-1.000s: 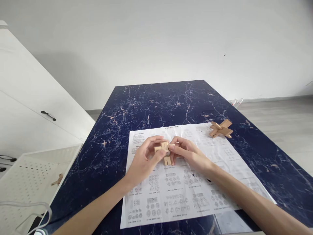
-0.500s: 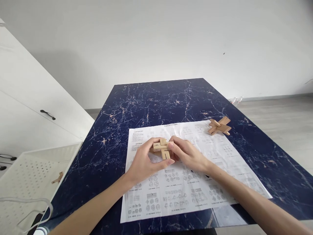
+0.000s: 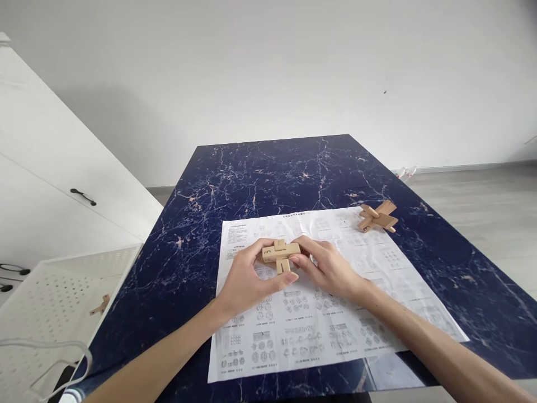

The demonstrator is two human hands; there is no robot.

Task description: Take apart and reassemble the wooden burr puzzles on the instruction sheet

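Between both hands is a light wooden interlocking puzzle, a cross of notched blocks with dark numbers on some ends. My left hand is closed around its left side, the thumb under the near block and the fingers behind. My right hand grips the right end of the crosswise block, thumb in front and fingers partly hidden behind. Beneath the hands lies a printed instruction sheet with rows of small diagrams. A second wooden cross puzzle rests at the sheet's far right corner.
The dark blue marble-patterned table runs toward a white wall. At left are a white cabinet and a white perforated basket with a wooden piece in it. A white cable curves at lower left.
My right thumb has slid down off the top of the crosswise block, exposing more of its right end. The left hand keeps its hold.
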